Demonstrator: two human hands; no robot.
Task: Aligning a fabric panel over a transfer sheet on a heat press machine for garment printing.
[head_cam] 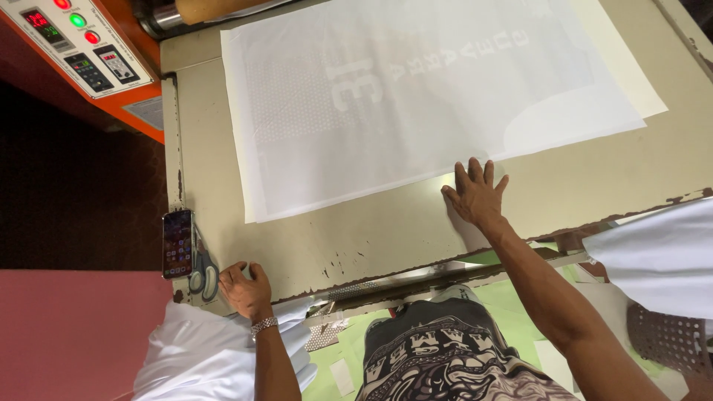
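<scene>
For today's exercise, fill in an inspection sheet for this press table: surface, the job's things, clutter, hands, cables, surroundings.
Surface: beige press table, paint chipped along the near edge.
Job's things: large translucent white sheet lying flat, a mirrored print showing through; cream sheet beneath it.
Clutter: phone and scissors at the near left corner.
Hands: right hand flat, fingers spread, at the sheet's near edge; left hand rests on the table's front edge beside the scissors; neither has a grip on anything.
Cables: nothing seen.
Surroundings: orange control panel, white fabric.
</scene>
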